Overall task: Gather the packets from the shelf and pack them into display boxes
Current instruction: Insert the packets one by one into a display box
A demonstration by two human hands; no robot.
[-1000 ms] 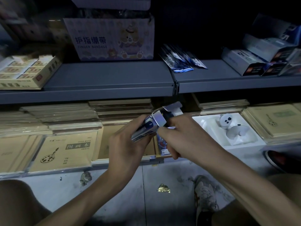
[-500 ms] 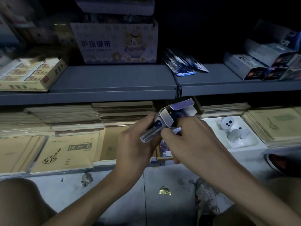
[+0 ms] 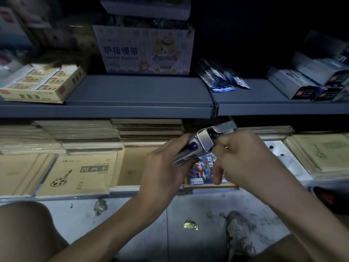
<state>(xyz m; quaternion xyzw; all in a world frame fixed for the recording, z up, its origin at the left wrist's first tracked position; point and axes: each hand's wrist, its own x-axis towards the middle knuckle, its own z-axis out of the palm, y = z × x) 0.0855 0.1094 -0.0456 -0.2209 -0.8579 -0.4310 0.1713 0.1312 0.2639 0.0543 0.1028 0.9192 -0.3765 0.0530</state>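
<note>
Head view: display box [image 3: 203,143] (flap open) clamped in curled fingers of left hand [image 3: 164,167], fingers of right hand [image 3: 245,159] pinching its mouth.

Display box [image 3: 205,142] contents unseen; white toy [image 3: 279,151] mostly hidden; stacked boxes [image 3: 311,76] cut by right edge.

Single wide-angle head cam, low & close, faces shelf [image 3: 139,91] fwd/down, floor [image 3: 198,248] at btm.

Display box [image 3: 204,141] tilted (flaps open), packets [image 3: 222,78] fanned
</note>
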